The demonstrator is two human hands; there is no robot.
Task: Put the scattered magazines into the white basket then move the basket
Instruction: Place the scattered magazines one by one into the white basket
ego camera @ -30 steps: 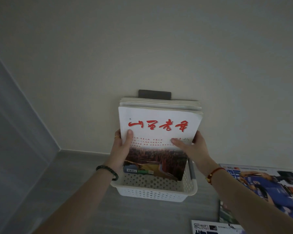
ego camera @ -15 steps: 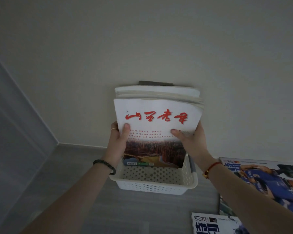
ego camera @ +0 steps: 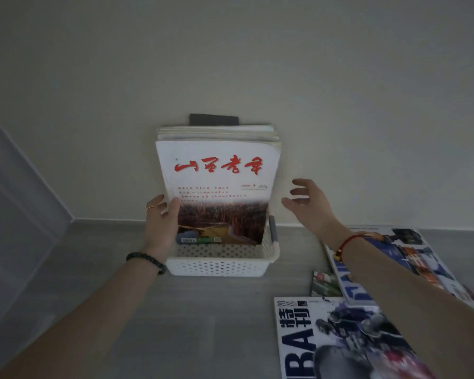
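The basket [ego camera: 219, 265] was white plastic with lots of little holes and a grey grip on its right end. It sat on the grey floor [ego camera: 203, 324], right up by the wall [ego camera: 230, 64]. The stack [ego camera: 219, 187] of magazines stood on end inside it, tall, tipped back toward the wall. The front one was white on top with big red writing and had a brown and yellow picture lower down. Behind it I could see the pale page edges of more magazines. A dark flat thing [ego camera: 214, 119] poked up at 12 o'clock.

My left hand [ego camera: 162, 222] held the stack at 8 o'clock, with the thumb on the cover and the fingers curled round the left edge. My right hand [ego camera: 308, 203] was at 3 o'clock from the stack. It was not touching it, and its fingers were spread wide and held nothing.

More magazines lay flat on the floor at 4 and 5 o'clock from the basket. There was a blue one [ego camera: 411, 258] under my right arm, a small one [ego camera: 324, 284] beside it, and a big one [ego camera: 337, 346] nearest me.
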